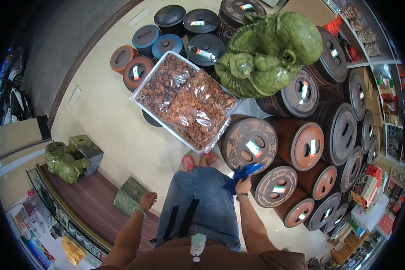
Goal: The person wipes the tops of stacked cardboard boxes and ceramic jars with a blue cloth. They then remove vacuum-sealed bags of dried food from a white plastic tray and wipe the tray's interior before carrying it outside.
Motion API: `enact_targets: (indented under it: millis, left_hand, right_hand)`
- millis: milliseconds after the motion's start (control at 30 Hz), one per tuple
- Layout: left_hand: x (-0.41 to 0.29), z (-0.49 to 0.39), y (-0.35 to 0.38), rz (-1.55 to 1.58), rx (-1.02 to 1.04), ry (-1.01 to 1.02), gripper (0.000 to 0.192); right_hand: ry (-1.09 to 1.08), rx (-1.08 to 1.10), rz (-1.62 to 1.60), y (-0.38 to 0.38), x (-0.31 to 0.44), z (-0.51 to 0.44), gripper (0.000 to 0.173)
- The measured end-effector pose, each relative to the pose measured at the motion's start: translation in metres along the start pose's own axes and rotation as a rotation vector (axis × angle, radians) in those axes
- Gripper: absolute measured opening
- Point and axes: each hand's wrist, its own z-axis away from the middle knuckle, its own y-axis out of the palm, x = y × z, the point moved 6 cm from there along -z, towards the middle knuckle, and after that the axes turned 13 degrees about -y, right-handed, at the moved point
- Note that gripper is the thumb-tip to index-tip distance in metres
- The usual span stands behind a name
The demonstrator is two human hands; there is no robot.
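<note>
My right hand [243, 185] grips a blue cloth [240, 176], which spreads over the near edge of a patterned lid. That lid belongs to a large dark ceramic jar [234, 148] with two oval finger hollows and a label. Beside my left leg, my left hand [148, 201] hangs with loosely bent fingers and holds nothing. Nearest to it is a greenish stone block [130, 195]. In front of my feet, a white tray [162, 137] bears clear plastic bags of brown dried slices [195, 104].
A big green stone statue [270, 54] rises past the tray. Several lidded jars [337, 131] crowd the right side. Small lidded pots [168, 45] stand beyond the tray. Left are a smaller green statue [67, 162] on a brown step [87, 192] and a glass counter [67, 222].
</note>
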Motion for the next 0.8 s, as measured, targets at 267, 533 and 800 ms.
enact_targets:
  millis: [267, 533, 800]
  left_hand:
    - [-0.225, -0.008, 0.140, 0.032, 0.247, 0.209, 0.054]
    - [-0.363, -0.030, 0.167, 0.545, 0.437, -0.077, 0.097]
    - [-0.362, -0.041, 0.167, 0.453, 0.685, -0.088, 0.088]
  right_hand:
    - [-0.963, -0.113, -0.433, -0.092, 0.281, -0.049, 0.055]
    - [-1.098, 0.347, 0.030, 0.030, 0.424, -0.146, 0.052]
    - [-0.800, 0.136, 0.015, -0.001, 0.253, -0.048, 0.044]
